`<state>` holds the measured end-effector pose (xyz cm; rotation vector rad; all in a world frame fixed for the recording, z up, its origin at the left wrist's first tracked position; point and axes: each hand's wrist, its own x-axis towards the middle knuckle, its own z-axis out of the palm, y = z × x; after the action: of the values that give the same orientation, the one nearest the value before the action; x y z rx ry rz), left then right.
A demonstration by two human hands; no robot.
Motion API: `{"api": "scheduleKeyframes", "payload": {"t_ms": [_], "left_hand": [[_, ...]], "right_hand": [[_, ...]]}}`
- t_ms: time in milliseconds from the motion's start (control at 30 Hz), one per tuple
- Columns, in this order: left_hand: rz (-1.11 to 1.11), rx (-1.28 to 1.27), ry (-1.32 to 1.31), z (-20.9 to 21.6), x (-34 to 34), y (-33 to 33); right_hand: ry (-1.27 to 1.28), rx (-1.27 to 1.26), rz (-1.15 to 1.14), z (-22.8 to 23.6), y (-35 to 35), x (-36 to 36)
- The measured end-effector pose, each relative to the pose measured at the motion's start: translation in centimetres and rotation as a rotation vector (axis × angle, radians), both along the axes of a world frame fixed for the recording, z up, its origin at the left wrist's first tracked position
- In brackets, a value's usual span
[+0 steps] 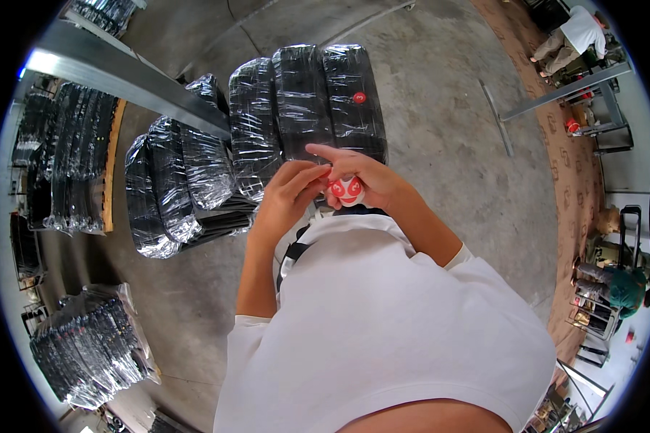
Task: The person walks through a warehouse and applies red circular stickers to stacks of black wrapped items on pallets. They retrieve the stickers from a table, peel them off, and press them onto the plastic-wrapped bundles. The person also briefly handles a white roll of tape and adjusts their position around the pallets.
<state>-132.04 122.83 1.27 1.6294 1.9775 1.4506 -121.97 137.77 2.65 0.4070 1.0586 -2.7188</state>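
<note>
- A small white roll (347, 191) with red marks is clamped in the right hand (372, 180).
- Its edge is pinched by the left hand (289, 191).
- Wrapped black bundles (303, 101) lie beyond the grip.

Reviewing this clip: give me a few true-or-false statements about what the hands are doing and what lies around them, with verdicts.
1. Both hands meet at a small white roll of red stickers. True: the left hand and the right hand are together on it.
2. The wrapped black bundles are stacked on a table. False: they lie on the concrete floor.
3. A red round sticker sits on one wrapped bundle. True.
4. The person wears a black shirt. False: the shirt is white.
5. No one else is in view. False: another person in a white top is at the upper right.
</note>
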Motion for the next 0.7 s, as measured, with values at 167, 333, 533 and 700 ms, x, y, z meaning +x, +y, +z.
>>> {"api": "scheduleKeyframes", "payload": {"t_ms": [167,333,533,700], "left_hand": [[-0.067,-0.051,-0.287,0.5,0.6,1.2],[-0.026,-0.025,-0.15,0.4,0.3,2.4],[0.128,0.013,-0.143,1.2,0.7,3.6],[0.314,0.133,0.128,1.6,0.7,4.2]], "right_hand": [[0.009,-0.093,0.011,-0.3,1.5,-0.3],[0.025,-0.206,0.095,-0.9,2.8,-0.9],[0.041,-0.141,0.12,0.7,3.8,-1.2],[-0.063,0.033,0.044,1.7,3.6,-0.8]]}}
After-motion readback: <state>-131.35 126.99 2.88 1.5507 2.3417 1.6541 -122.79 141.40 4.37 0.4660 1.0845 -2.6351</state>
